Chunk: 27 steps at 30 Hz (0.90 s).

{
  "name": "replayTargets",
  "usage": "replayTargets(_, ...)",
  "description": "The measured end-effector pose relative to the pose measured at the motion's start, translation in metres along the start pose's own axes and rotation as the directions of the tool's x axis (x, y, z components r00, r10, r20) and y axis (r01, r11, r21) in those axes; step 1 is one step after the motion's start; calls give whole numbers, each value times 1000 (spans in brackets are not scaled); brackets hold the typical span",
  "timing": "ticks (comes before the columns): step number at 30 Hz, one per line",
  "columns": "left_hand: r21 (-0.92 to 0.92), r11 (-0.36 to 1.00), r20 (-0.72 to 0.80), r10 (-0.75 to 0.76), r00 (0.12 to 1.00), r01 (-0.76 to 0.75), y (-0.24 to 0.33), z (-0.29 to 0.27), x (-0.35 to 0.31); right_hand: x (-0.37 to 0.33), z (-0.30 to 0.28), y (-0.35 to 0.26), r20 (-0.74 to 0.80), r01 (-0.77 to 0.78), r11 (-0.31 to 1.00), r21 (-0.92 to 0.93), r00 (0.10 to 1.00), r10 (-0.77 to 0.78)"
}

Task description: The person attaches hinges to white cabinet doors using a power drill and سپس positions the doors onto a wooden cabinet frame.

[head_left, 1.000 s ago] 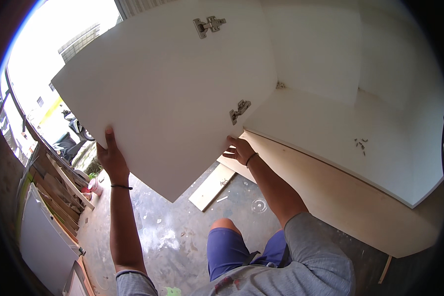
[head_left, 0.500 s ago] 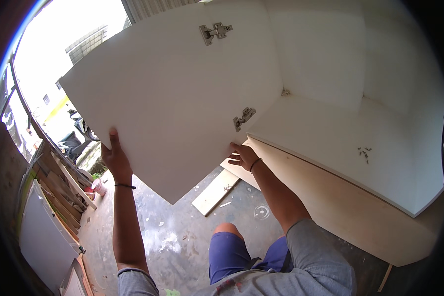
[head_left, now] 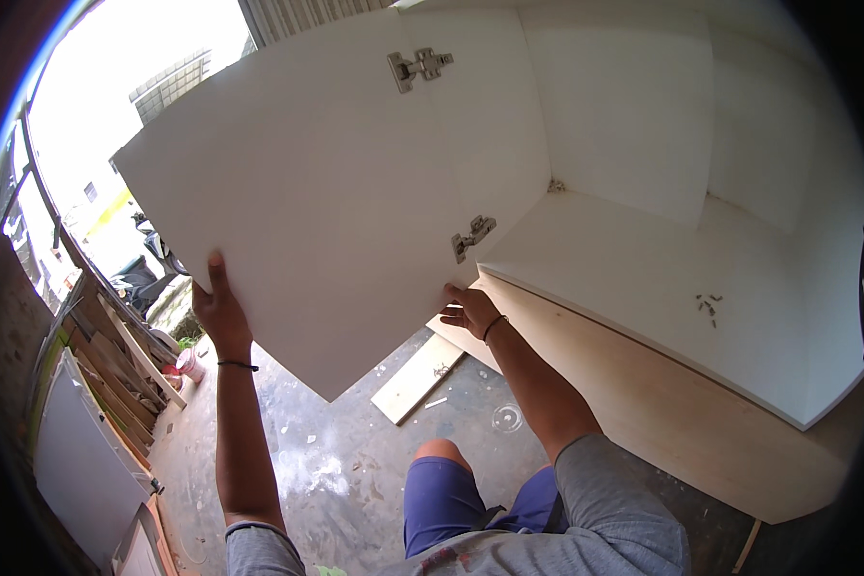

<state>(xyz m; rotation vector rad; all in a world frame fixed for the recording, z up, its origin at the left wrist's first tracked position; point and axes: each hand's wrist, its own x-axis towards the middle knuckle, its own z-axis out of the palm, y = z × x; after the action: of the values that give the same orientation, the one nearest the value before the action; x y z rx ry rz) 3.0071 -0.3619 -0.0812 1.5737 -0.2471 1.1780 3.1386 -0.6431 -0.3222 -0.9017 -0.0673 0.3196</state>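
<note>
A white cabinet door (head_left: 288, 202) stands swung out at the left of a white cabinet (head_left: 605, 259). My left hand (head_left: 223, 305) grips its outer edge, thumb on the near face and fingers hidden behind. At the lower corner nearest the cabinet, my right hand (head_left: 468, 309) holds the bottom edge with thumb on top and fingers curled beneath. Two metal hinges are on the door's inner side, an upper hinge (head_left: 419, 67) and a lower hinge (head_left: 473, 238), both lying close to the cabinet's side panel. Whether they are fastened to that panel I cannot tell.
Several small screws (head_left: 708, 305) lie on the cabinet's floor panel. Below, a pale wooden board (head_left: 419, 376) rests on the grey floor (head_left: 355, 480). Wood panels (head_left: 91, 461) lean at the left, near a pink bucket (head_left: 190, 365). A motorbike (head_left: 144, 278) is parked outside.
The door has shifted very slightly down and left, with both my hands moving along on it. My grip looks the same.
</note>
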Motion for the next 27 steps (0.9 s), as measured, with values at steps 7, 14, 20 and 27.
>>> replayTargets(7,34,999,37,-6,999,5,11,0,-4,-4,-1,-6,11,10,999,-38,1000,-9)
replayTargets(14,63,998,18,-34,999,32,14,-1,-7,-12,2,-12,32,-19,998,-68,999,21)
replayTargets(20,16,1000,-19,-6,1000,7,13,5,-10,-10,-2,-13,22,-11,997,-70,1000,12)
replayTargets(27,33,999,-2,-9,1000,9,11,1,-9,-10,-2,-13,6,-11,997,-71,1000,11)
